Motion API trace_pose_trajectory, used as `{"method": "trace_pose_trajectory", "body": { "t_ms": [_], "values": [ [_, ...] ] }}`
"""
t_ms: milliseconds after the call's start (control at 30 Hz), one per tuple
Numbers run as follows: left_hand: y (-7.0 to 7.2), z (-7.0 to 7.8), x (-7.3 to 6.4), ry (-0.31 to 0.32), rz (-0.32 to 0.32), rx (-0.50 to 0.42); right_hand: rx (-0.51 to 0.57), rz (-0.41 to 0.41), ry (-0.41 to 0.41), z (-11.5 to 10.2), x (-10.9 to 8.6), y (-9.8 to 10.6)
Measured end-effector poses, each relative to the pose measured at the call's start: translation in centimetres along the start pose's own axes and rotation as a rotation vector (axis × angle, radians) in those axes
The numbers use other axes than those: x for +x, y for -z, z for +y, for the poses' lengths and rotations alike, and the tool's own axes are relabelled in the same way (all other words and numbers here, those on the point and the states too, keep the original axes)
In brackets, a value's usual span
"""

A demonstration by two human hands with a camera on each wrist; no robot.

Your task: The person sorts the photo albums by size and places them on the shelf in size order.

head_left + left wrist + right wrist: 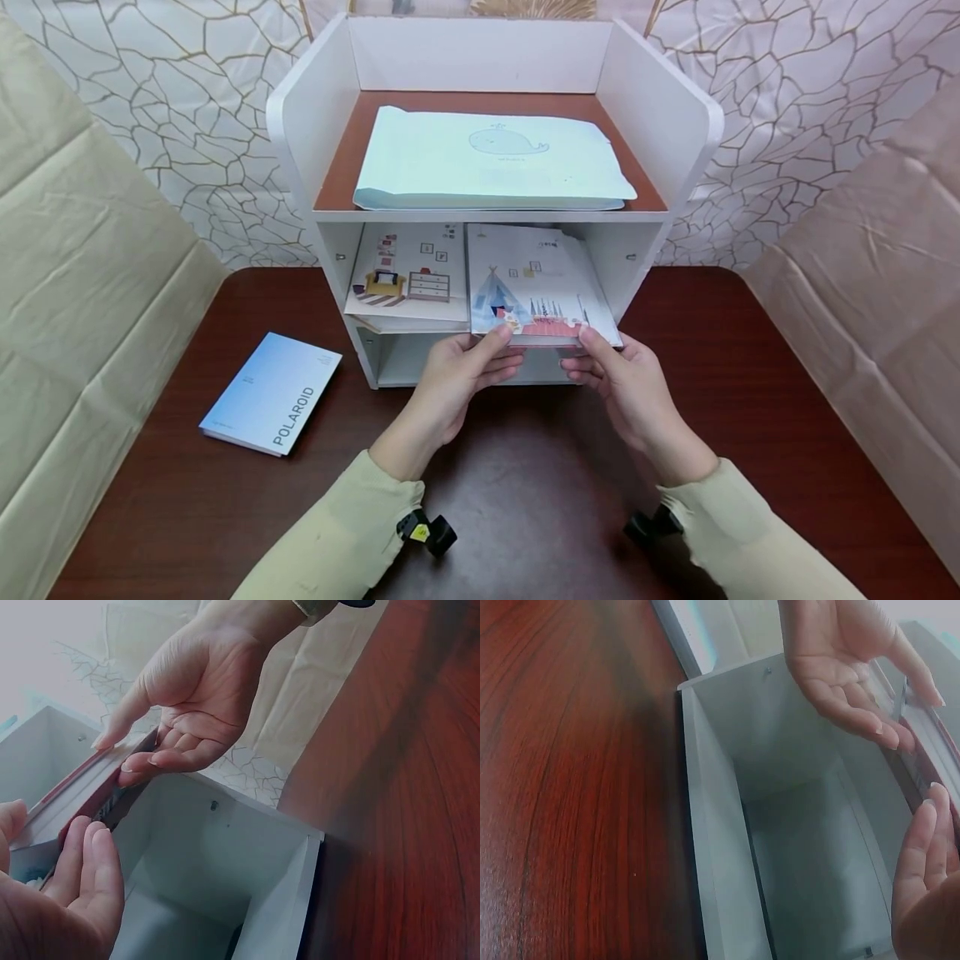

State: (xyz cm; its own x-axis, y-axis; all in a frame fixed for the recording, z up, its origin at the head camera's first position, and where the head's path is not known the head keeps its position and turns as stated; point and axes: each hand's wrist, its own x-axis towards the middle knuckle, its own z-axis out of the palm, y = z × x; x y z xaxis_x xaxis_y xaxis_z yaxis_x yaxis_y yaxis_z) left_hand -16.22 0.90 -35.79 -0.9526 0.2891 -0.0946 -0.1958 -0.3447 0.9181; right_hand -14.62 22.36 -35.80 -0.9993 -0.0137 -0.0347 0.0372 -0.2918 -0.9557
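Both hands hold the front edge of a book [536, 275] with a tent picture on its white cover, on the right of the middle shelf. My left hand [459, 371] grips its left front corner, thumb on top and fingers beneath. At the right front corner my right hand [630, 383] pinches it the same way. The book's page edge [82, 787] shows between the hands in the left wrist view. Left of it lies another illustrated book [408, 279], with a sofa and drawers on its cover. Most of the held book's underside is hidden.
The white shelf unit [330, 183] stands at the back of the dark wooden table [510, 500]. A pale package with a whale drawing [495, 162] lies on its top shelf. On the table at left is a blue POLAROID book [270, 396]. Fabric walls rise on both sides.
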Motion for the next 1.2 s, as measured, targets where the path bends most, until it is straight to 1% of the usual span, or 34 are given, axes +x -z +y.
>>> {"method": "trace_pose_trajectory", "body": {
  "t_ms": [100, 267, 533, 700, 833, 967, 1100, 1200],
  "values": [
    [0.1, 0.0, 0.3, 0.009, 0.019, 0.018, 0.009, 0.018, -0.007, 0.0, 0.2, -0.2],
    [0.2, 0.0, 0.6, 0.023, 0.044, 0.01, 0.011, 0.032, -0.022, 0.0, 0.6, -0.4],
    [0.1, 0.1, 0.7, 0.0, 0.055, 0.012, 0.012, 0.055, -0.033, 0.0, 0.9, -0.4],
    [0.0, 0.1, 0.7, 0.008, 0.059, 0.014, 0.006, 0.074, -0.031, 0.0, 1.1, -0.5],
    [0.0, 0.2, 0.6, 0.016, 0.06, 0.015, -0.007, 0.072, -0.031, 0.1, 1.1, -0.5],
    [0.0, 0.2, 0.5, 0.029, 0.059, 0.023, -0.031, 0.061, -0.017, 0.3, 1.0, -0.4],
    [0.0, 0.1, 0.4, 0.052, 0.052, 0.012, -0.042, 0.051, 0.022, 0.8, 0.7, -0.4],
    [0.1, 0.0, 0.2, 0.053, 0.038, 0.015, -0.069, 0.034, 0.05, 1.5, 0.4, -0.5]
  ]
}}
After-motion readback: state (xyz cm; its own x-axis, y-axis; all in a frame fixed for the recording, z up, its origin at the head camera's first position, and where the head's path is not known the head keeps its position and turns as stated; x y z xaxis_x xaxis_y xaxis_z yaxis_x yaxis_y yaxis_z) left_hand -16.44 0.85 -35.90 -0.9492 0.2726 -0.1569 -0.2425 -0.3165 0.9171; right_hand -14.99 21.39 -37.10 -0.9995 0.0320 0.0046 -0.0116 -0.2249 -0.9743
